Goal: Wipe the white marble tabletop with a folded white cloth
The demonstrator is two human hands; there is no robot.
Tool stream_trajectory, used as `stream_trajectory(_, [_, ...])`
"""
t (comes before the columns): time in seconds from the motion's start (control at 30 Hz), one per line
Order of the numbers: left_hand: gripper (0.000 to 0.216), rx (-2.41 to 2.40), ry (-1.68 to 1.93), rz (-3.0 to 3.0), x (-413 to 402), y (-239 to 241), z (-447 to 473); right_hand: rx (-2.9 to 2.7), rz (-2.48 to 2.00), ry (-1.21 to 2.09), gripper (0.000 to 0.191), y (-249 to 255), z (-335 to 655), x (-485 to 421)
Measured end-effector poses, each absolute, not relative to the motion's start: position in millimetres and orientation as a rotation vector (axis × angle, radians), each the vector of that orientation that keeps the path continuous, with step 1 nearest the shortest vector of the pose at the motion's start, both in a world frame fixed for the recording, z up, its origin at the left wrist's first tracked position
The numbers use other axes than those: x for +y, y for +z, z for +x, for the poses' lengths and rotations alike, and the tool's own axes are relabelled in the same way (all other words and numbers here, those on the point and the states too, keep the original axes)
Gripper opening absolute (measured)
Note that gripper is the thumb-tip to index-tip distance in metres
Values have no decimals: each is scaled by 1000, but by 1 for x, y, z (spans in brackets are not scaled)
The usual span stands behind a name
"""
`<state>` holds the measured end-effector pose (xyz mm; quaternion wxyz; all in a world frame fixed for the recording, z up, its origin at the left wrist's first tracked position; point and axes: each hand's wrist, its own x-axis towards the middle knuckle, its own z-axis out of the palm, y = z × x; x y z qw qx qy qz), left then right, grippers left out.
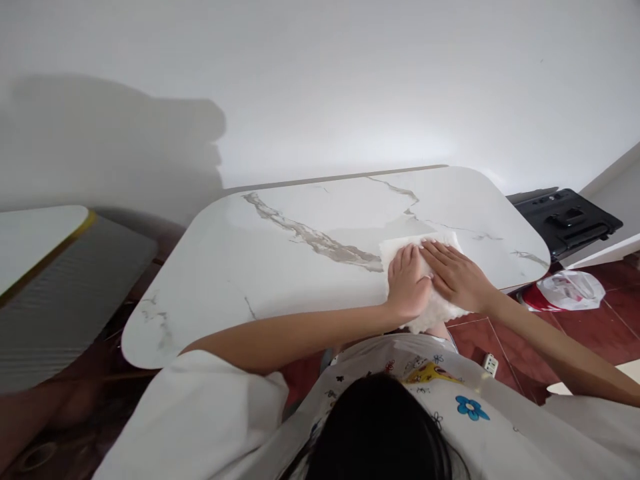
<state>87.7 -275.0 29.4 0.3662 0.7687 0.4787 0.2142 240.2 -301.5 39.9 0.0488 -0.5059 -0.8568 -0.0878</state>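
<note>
A white cloth or paper sheet with a ragged edge [433, 315] lies near the front edge of the marble-patterned table [300, 287], its lower part hanging over that edge. Pressed on its left part is my left hand [407, 283], fingers together and stretched out, thumb apart. My right hand [456, 275] rests flat on the right part, fingers stretched out and pointing up and to the left. The fingertips of the two hands come close together near the sheet's far side. Both palms hide much of the sheet.
A pale wall [320, 87] runs behind the table. To the right are a black case-like object [570, 223] and a red container with a white bag liner [570, 291]. A power strip [491, 364] lies on the red-tiled floor. Another furniture piece [40, 240] stands left.
</note>
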Motion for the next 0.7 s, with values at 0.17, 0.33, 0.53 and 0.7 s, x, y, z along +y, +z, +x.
stream_trajectory(0.17, [65, 1178, 528, 1936, -274, 39, 125, -2618, -1540, -232, 56, 47, 285, -298])
stream_trajectory(0.33, [64, 1200, 551, 2021, -247, 40, 160, -2577, -1587, -282, 55, 46, 318, -270])
stream_trajectory(0.53, [54, 1286, 727, 2121, -183, 37, 180, -2528, -1685, -312, 52, 45, 331, -201])
stream_trajectory(0.7, [46, 1352, 886, 2162, -119, 33, 185, -2543, -1723, -299, 55, 48, 326, -130])
